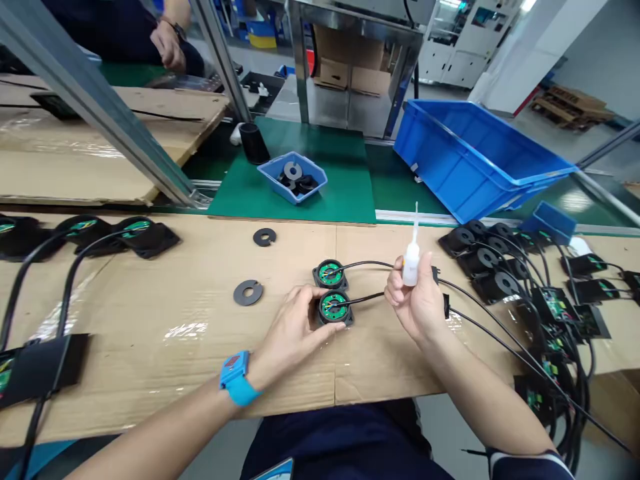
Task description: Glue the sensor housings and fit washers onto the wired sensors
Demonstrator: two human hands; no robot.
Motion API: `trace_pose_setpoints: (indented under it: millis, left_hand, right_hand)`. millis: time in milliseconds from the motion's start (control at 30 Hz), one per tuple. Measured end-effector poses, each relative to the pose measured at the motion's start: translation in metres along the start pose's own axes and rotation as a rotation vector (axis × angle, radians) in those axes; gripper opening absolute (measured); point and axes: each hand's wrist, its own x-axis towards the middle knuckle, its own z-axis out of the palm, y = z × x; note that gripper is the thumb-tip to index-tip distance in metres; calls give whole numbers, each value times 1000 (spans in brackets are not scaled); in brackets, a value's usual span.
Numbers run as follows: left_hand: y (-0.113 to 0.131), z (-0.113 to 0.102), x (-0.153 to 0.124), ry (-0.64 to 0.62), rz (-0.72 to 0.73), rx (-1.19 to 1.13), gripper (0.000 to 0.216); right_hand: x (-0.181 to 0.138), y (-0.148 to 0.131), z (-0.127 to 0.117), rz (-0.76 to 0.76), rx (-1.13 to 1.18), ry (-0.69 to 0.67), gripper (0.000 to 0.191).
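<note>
My left hand (294, 328) grips the side of a black round part with a green circuit board (334, 306) that lies on the cardboard-covered bench (165, 313). A second such part (329, 273) sits just behind it; a black cable runs right from each. My right hand (416, 301) holds a small white squeeze bottle (411, 261) upright, its thin nozzle pointing up, to the right of the two parts. A blue band is on my left wrist.
Two flat black slotted rings (248, 293) (265, 237) lie left of the parts. A small blue tray of rings (293, 176) and a large blue bin (475, 157) stand behind. Several wired black parts (505, 267) crowd the right, more the left (100, 233). Another person's hand (169, 47) shows far left.
</note>
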Motion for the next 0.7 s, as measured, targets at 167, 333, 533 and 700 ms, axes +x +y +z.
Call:
trace_pose_setpoints:
  millis: [167, 333, 533, 700]
  left_hand:
    - [3, 2, 0, 93, 168, 15, 45]
    - [2, 1, -3, 120, 417, 27, 40]
    - [0, -4, -6, 5, 482, 175, 23]
    - [5, -7, -8, -7, 502, 249, 14]
  right_hand:
    - [0, 9, -8, -43, 1, 39, 60]
    - [11, 23, -11, -15, -5, -6, 57]
    - [29, 23, -10, 18, 6, -37, 56]
    - [19, 11, -18, 23, 86, 3, 50]
